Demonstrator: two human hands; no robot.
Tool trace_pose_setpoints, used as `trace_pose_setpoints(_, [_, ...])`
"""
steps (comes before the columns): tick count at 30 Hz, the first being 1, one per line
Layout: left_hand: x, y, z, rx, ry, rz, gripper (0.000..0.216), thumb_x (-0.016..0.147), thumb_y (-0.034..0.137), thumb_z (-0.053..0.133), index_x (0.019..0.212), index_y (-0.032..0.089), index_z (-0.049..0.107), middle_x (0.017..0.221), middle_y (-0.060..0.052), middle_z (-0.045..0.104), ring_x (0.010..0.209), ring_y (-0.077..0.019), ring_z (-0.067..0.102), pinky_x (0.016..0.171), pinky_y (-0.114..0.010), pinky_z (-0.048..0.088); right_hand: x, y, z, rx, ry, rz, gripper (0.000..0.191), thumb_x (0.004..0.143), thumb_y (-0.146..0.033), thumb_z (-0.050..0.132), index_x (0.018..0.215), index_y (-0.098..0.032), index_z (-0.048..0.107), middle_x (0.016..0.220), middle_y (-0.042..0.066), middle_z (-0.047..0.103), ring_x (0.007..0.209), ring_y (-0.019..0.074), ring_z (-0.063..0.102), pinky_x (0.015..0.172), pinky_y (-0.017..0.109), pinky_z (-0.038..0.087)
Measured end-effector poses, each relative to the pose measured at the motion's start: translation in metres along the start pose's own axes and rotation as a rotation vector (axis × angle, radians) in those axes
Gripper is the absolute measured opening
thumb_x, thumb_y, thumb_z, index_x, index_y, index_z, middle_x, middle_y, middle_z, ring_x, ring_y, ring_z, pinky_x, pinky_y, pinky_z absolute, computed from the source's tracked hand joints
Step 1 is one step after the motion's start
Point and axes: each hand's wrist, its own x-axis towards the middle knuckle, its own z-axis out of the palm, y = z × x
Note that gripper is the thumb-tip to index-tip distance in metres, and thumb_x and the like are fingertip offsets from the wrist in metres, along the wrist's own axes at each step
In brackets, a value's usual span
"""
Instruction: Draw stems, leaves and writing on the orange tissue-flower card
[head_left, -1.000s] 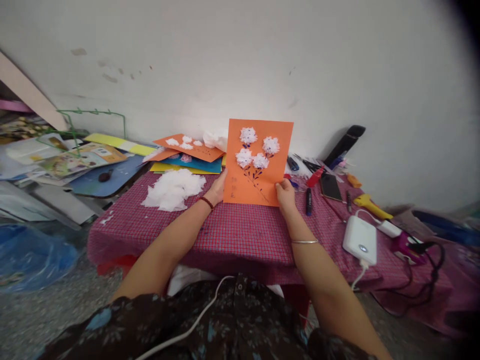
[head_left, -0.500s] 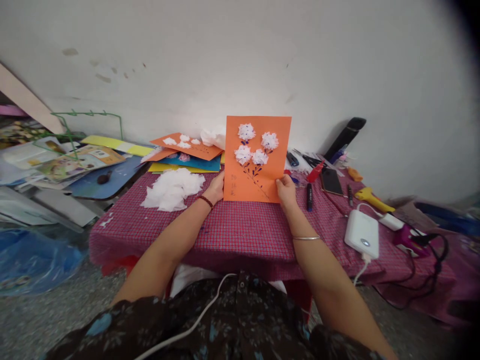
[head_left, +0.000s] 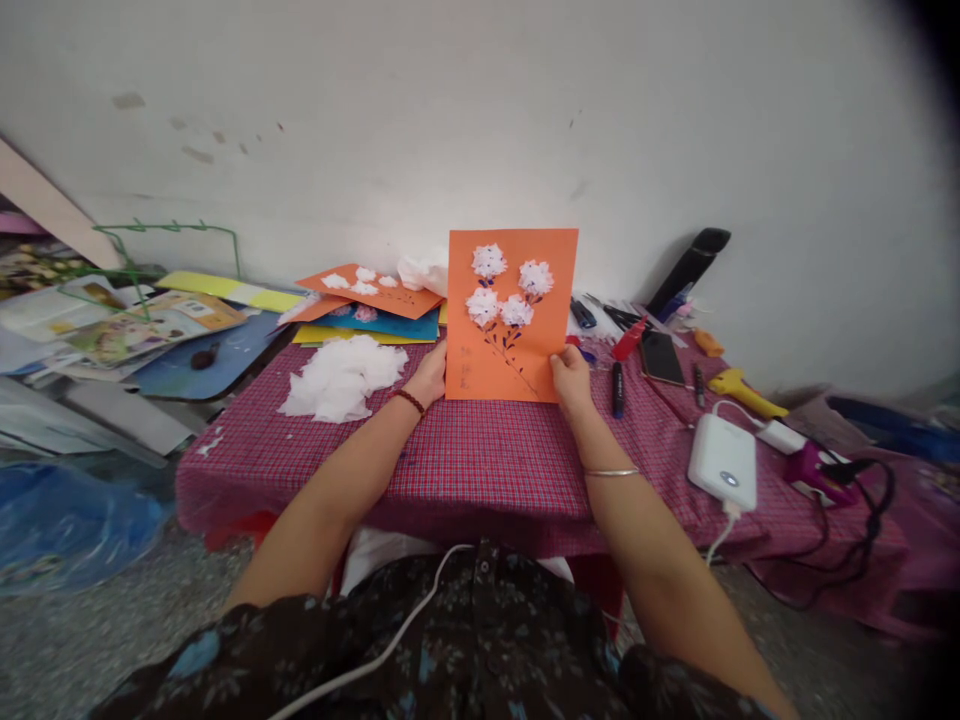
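An orange card stands upright on the red checked tablecloth, facing me. White tissue flowers with drawn purple stems are stuck on it. My left hand grips its lower left edge and my right hand grips its lower right corner. A heap of white tissue scraps lies just left of my left hand.
More coloured cards lie stacked at the back left. Markers, scissors and a phone sit to the right, with a white power bank, a yellow tool and a purple glue gun. Books and boards pile up on the left floor.
The card has straightened slightly, its edges now more vertical; both hands keep their grip. The view shifted a little.
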Motion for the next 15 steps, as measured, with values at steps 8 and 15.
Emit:
trace_pose_setpoints(8, [0.0023, -0.0008, -0.0017, -0.004, 0.002, 0.003, 0.035, 0.094, 0.041, 0.057, 0.112, 0.013, 0.069, 0.090, -0.011, 0.078, 0.085, -0.0252, 0.075, 0.085, -0.040, 0.061, 0.0017, 0.0030, 0.0007, 0.007, -0.003, -0.018, 0.012, 0.071, -0.025, 0.052, 0.083, -0.023, 0.054, 0.082, 0.001, 0.065, 0.080, 0.0194, 0.059, 0.080, 0.035, 0.049])
trace_pose_setpoints(15, [0.0035, -0.0009, -0.0024, -0.006, 0.012, 0.014, 0.035, 0.090, 0.041, 0.062, 0.110, 0.013, 0.070, 0.089, -0.011, 0.077, 0.083, -0.0248, 0.075, 0.082, -0.039, 0.061, 0.0046, 0.0090, -0.0001, -0.014, 0.010, -0.033, 0.011, 0.072, -0.026, 0.052, 0.082, -0.023, 0.053, 0.083, 0.001, 0.064, 0.079, 0.0189, 0.058, 0.080, 0.034, 0.049])
